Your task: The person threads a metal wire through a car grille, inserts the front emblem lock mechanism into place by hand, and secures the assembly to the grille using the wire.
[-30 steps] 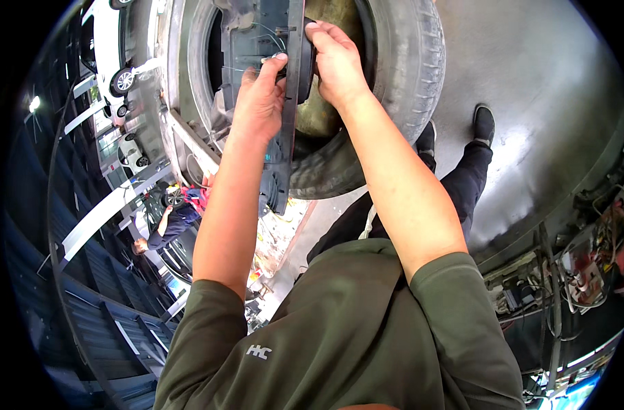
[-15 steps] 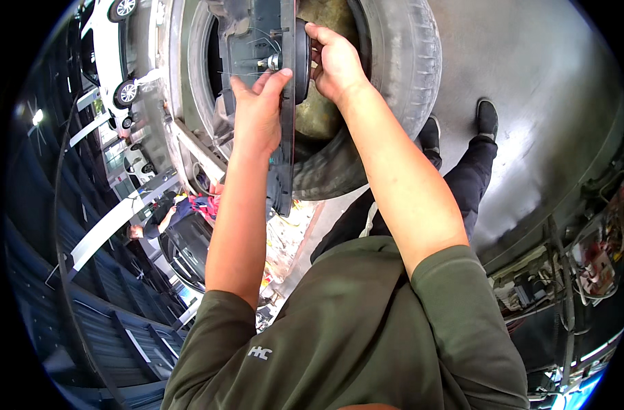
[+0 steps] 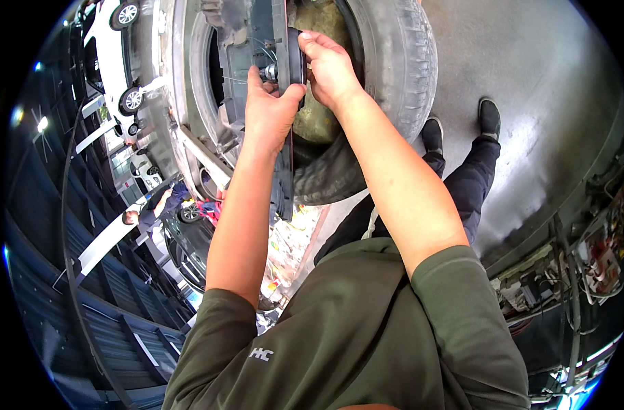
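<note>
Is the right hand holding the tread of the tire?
No, the right hand holds the black part, apart from the tread.

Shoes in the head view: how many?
2. One dark shoe is just right of the large tire; the other shoe is farther right on the floor. Others may be hidden.

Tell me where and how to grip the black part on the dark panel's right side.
Probably best pinched by its rim, coming from the right: the black part juts out on that side of the dark panel, where the right hand holds it.
</note>
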{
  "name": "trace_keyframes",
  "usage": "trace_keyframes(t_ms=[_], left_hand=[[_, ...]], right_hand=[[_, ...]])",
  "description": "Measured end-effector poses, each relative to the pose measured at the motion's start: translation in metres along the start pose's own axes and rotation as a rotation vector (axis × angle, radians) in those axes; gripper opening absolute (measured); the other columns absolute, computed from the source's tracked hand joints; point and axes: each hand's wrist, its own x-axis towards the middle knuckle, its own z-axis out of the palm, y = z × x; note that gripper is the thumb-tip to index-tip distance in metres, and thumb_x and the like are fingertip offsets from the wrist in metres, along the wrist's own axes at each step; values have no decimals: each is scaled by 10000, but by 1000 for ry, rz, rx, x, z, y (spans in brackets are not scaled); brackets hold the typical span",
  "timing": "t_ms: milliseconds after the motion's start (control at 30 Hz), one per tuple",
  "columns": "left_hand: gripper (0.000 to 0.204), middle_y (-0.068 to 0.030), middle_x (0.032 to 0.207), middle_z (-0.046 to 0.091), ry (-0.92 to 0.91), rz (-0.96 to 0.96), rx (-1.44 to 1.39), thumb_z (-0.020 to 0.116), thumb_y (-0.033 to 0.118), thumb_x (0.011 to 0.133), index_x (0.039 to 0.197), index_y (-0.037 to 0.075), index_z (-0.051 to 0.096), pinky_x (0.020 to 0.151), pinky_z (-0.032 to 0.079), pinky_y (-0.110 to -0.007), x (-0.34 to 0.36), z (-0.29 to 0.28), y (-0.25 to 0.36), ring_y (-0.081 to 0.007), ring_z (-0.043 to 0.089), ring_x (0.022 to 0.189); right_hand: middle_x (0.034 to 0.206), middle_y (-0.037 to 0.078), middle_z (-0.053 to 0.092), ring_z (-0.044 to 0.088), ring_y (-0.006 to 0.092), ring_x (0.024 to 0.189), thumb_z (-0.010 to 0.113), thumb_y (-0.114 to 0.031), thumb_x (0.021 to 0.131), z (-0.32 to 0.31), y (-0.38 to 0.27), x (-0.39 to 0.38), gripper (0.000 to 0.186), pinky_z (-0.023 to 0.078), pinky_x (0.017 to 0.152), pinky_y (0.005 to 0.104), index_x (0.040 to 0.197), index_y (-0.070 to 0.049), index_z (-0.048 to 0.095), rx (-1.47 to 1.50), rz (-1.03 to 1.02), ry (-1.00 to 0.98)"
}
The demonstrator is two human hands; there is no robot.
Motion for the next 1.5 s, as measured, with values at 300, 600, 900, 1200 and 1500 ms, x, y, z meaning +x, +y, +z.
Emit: trace_keyframes(t_ms=[300,600,900,1200,1500], left_hand=[[1095,-195,1237,674,-12,68,-87,778,79,848,1672,-125,85,810,586,-297,4,-4,-10,-194,707,1007],[1036,-193,1231,679,-12,104,33,760,106,866,1659,-145,142,805,583,-296,10,-13,-17,-190,704,997],[962,-195,1275,676,-133,104,135,731,115,920,1640,-180,165,884,545,-281,15,-47,-11,-186,673,1051],[335,7,976,709,-149,1,-95,656,38,997,1328,32,611,620,488,-225,-3,-56,20,-58,614,726],[431,55,892,657,-159,-33,-74,634,23,1003,1431,36,581,492,369,-189,-8,-60,30,-14,505,585]], right_hand=[[1060,77,755,669,137,919,671,-226,1090,-2,12,8,331,560,862,311,1300,30,688,-208,-192,-2],[1118,-17,744,676,122,1005,717,-238,1021,-2,-3,2,270,481,900,324,1250,-95,703,-37,-24,-41],[1137,-13,746,655,149,1091,806,-291,945,2,-8,-8,369,504,921,408,1264,-121,730,-52,103,-69],[1194,64,744,681,175,1127,882,-296,896,6,-12,-7,524,548,928,360,1308,-33,692,-199,-2,-259],[998,117,767,741,167,896,941,-151,826,10,-5,-4,484,616,807,299,1192,71,715,-136,-70,-238]])
